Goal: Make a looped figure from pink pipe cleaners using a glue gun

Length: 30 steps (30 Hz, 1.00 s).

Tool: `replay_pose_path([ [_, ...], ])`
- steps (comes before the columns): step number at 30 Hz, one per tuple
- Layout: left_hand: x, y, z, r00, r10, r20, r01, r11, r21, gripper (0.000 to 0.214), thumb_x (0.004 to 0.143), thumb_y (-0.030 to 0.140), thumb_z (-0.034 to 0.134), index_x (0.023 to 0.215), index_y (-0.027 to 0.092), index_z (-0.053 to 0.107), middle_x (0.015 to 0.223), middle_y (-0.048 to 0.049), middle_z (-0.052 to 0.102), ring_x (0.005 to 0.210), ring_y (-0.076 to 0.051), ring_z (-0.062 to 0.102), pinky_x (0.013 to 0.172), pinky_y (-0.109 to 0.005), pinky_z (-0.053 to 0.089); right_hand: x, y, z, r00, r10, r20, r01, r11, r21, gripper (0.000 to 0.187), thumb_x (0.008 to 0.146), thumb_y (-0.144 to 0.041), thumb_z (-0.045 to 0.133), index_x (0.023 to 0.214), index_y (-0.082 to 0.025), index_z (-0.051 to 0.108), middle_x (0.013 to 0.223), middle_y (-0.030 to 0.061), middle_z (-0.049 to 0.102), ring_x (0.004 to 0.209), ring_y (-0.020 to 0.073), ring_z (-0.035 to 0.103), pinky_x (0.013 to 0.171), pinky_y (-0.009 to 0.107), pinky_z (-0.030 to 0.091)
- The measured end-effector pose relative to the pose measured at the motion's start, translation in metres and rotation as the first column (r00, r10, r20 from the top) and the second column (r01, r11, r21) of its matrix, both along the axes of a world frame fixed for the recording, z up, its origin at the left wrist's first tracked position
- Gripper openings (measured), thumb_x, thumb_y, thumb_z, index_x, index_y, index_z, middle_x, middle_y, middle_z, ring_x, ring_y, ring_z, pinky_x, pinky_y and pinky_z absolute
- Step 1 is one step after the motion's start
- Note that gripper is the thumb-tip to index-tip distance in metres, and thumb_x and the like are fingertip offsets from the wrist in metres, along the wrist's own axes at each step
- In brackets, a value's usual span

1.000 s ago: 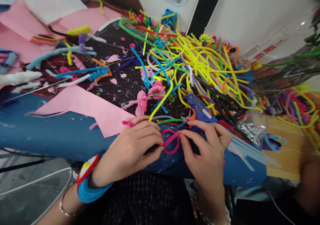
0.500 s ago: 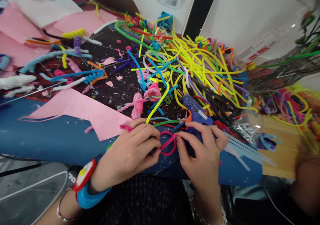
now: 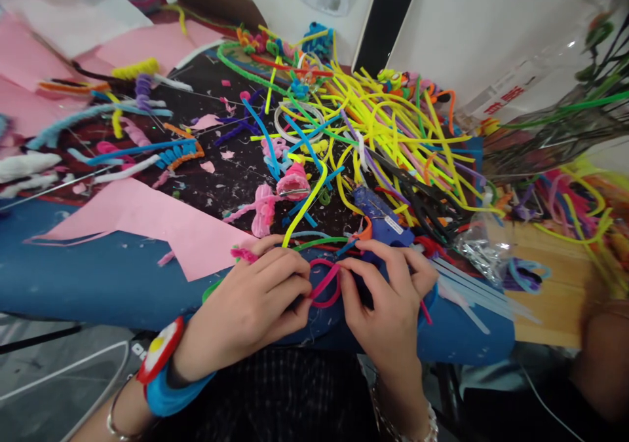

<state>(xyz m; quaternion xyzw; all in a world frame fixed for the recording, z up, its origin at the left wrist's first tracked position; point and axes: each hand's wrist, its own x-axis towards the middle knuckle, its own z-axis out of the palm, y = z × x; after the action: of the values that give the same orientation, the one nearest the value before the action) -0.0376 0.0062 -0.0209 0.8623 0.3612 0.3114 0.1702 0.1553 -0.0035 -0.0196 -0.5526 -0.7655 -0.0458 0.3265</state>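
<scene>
Both hands meet at the table's near edge over a blue sheet (image 3: pixel 98 272). My left hand (image 3: pixel 250 304) is closed, its fingertips pinching the left side of a pink pipe cleaner (image 3: pixel 325 283) bent into a loop. My right hand (image 3: pixel 388 298) is closed too, thumb and forefinger pinching the loop's right end. A blue fuzzy band with a red and white disc (image 3: pixel 162 363) sits on my left wrist. A blue glue gun (image 3: pixel 381 218) lies just beyond my right hand.
A big tangle of yellow and mixed pipe cleaners (image 3: pixel 393 128) covers the table's middle and right. Pink paper (image 3: pixel 147 216) lies to the left, with coiled pink pieces (image 3: pixel 280 193) beside it. Black scissors (image 3: pixel 432 206) rest near the glue gun. Another person's arm (image 3: pixel 604 350) shows at right.
The two hands have stayed on the pink loop and drifted slightly left in view; the loop looks a little smaller and more squeezed between the fingers.
</scene>
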Motion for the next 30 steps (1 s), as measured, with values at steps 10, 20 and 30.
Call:
replay_pose_path([
  [10, -0.0015, -0.0017, -0.0017, 1.0, -0.004, -0.019, 0.004, 1.0, -0.017, 0.008, 0.091, 0.011, 0.057, 0.088, 0.019, 0.058, 0.092, -0.0028, 0.065, 0.088, -0.017, 0.061, 0.089, -0.038, 0.047, 0.0014, -0.0005, -0.0036, 1.0, -0.011, -0.01, 0.011, 1.0, -0.004, 0.007, 0.086, -0.016, 0.068, 0.084, -0.023, 0.07, 0.105, 0.005, 0.07, 0.102, 0.0255, 0.051, 0.09, 0.043, 0.039],
  [20, -0.0014, -0.003, -0.0024, 1.0, -0.002, -0.018, 0.001, 1.0, -0.031, 0.008, 0.091, 0.01, 0.059, 0.088, 0.018, 0.058, 0.093, -0.0023, 0.066, 0.088, -0.017, 0.062, 0.087, -0.037, 0.048, 0.0029, 0.0006, -0.0048, 1.0, -0.005, -0.019, 0.004, 0.999, -0.032, 0.008, 0.086, -0.016, 0.069, 0.084, -0.023, 0.071, 0.109, 0.0045, 0.069, 0.103, 0.026, 0.05, 0.09, 0.044, 0.039],
  [30, -0.0022, -0.0044, -0.0026, 1.0, 0.006, -0.03, -0.006, 1.0, -0.022, 0.006, 0.091, 0.012, 0.059, 0.088, 0.018, 0.059, 0.093, -0.0025, 0.067, 0.087, -0.017, 0.063, 0.083, -0.035, 0.049, 0.0028, 0.001, -0.0065, 1.0, -0.015, -0.011, 0.015, 1.0, -0.02, 0.008, 0.085, -0.017, 0.069, 0.084, -0.025, 0.071, 0.109, 0.0039, 0.068, 0.103, 0.0269, 0.049, 0.089, 0.044, 0.04],
])
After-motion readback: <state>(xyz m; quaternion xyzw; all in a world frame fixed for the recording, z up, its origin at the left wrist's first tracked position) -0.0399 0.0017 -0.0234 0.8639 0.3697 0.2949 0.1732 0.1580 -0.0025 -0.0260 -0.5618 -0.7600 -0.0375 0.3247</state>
